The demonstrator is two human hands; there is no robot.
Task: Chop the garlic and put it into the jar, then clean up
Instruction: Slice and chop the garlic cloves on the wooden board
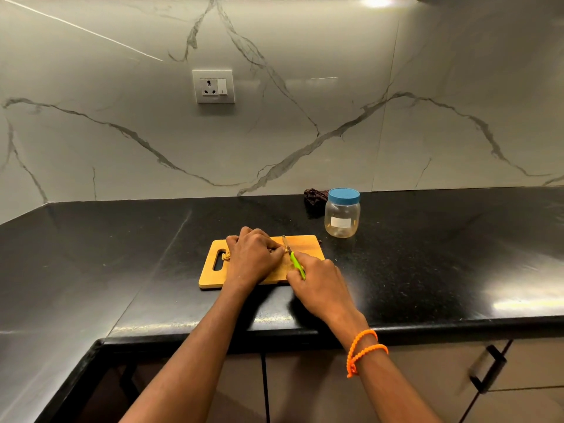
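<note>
A wooden cutting board (305, 244) lies on the black counter, its handle slot to the left. My left hand (254, 257) rests on the board with curled fingers, holding something small against the wood; the garlic itself is hidden under the fingertips. My right hand (317, 285) grips a knife with a green handle (297, 264), whose blade (286, 244) points away and meets the left fingertips. A clear plastic jar (342, 216) with a blue lid on it stands behind the board to the right.
A dark crumpled cloth (316, 197) lies by the wall behind the jar. A wall socket (213, 86) sits on the marble backsplash. The counter's front edge (427, 326) runs below my wrists, with cabinet doors and a black handle (486, 370) underneath.
</note>
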